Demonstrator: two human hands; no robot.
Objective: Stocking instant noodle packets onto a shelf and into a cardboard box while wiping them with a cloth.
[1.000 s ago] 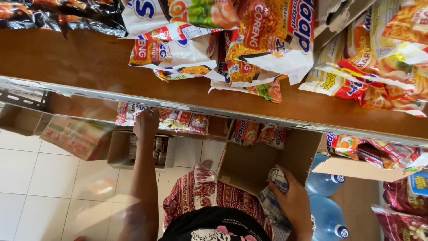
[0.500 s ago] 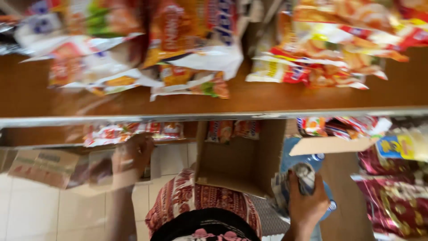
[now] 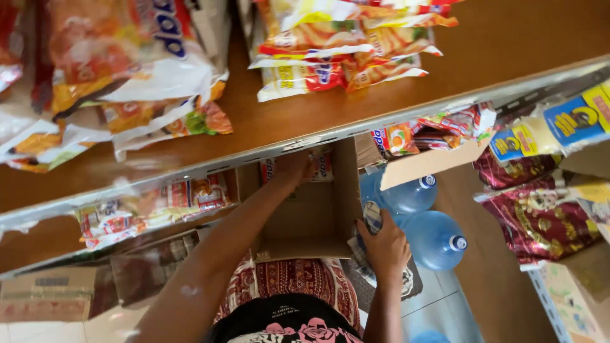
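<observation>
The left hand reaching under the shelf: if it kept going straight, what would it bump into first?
Most likely the noodle packets at the back of the open cardboard box. The left hand already looks at or on them, though depth is hard to judge.

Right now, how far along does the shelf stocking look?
Done: the top shelf already carries snack packets. In hand: the left hand reaches under that shelf above an open cardboard box; the right hand grips a packet. Left: lower-shelf gaps; box contents hidden.
</observation>
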